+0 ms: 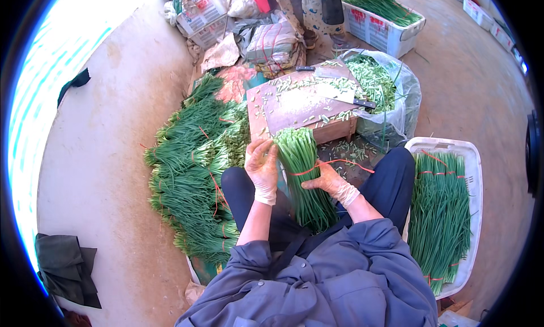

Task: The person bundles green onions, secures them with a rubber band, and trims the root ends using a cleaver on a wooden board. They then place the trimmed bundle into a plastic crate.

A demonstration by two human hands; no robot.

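Note:
A thick bundle of green chives [304,178], tied with a red band, stands between the person's knees with its pale cut ends up. My left hand [261,161], in a thin stained glove, touches the bundle's upper left side near the cut ends. Around its right side, by the band, my right hand [329,180] is closed, also gloved; a loose band end sticks out past it. Just beyond is a low wooden board [293,102] strewn with cut stem pieces. Two knives lie on it, one with its black handle [364,103] at the right edge, the other's handle [305,68] at the back.
A heap of chive bundles [191,170] lies left. At right is a white crate [476,199] of tied chives. A clear plastic bag [408,102] holds cut stems beside the board. Another filled crate [382,34] and a standing person's legs [321,8] are at the back.

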